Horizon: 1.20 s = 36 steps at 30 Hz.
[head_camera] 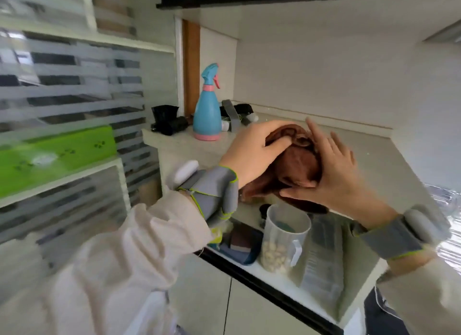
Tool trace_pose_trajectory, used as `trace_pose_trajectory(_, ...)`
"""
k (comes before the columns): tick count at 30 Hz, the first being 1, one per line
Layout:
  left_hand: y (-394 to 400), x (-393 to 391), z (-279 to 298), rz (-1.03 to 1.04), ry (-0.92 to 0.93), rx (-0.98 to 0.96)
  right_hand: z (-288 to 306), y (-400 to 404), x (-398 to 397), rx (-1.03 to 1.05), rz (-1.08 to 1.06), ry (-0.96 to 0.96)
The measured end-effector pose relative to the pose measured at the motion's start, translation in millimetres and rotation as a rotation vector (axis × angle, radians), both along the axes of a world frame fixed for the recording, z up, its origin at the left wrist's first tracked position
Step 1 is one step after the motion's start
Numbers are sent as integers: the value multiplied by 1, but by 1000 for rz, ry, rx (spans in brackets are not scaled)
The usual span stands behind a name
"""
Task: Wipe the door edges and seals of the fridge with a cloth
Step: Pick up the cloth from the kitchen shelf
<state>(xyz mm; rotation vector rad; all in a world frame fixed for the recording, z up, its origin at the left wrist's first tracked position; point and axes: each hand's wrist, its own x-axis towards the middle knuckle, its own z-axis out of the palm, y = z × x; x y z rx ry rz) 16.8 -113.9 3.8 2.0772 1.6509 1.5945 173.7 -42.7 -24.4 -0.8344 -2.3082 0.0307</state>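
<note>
Cloth: a brown cloth (296, 167) is bunched up between both hands, held above the pale surface (374, 160), in front of the person's chest.
Left hand: the left hand (252, 155) lies over the top of the bundle, its fingers curled down into the folds, so its grip is clenched on the cloth.
Right hand: the right hand (331, 175) cups the bundle from the right side; its thumb is tucked under the cloth and its fingers are spread against it, grasping it.
Wrists: each wrist wears a grey band (214, 190) edged in green, with a small white device strapped on.
Spray bottle: a blue spray bottle (207, 110) with a pink base stands upright farther back on the surface, well apart from the hands.
Below the hands: a clear jug (284, 240) holding pale, nut-like pieces stands on a white ledge, just beside a dark blue tray (247, 257).
</note>
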Motion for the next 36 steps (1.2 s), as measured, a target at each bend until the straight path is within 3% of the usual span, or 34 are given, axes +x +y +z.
trace_pose_trajectory(2,-39,-8,0,2,55,-54,-2,-19,-12,39,185,86)
trace_pose_trajectory(5,-110,-22,-1,90,59,-95,-3,-60,-32,-80,533,131)
trace_pose_trajectory(10,-255,-37,-16,437,82,-143,-22,-161,-98,-162,983,138)
trace_pose_trajectory(14,-397,-39,-17,761,-12,-160,-27,-276,-164,-260,1332,38)
trace_pose_trajectory(17,-486,-26,-12,967,-67,-154,-27,-361,-196,-450,1621,38)
trace_pose_trajectory(19,-556,-7,-12,1142,-109,-148,-26,-434,-211,-345,1789,55)
trace_pose_trajectory(21,-638,17,-12,1326,-65,-161,-30,-528,-225,-348,1909,38)
trace_pose_trajectory(28,-808,80,-21,1802,-84,-148,-46,-756,-218,-601,2337,-52)
trace_pose_trajectory(36,-968,119,-41,2255,-191,-91,-50,-978,-196,-718,2577,-235)
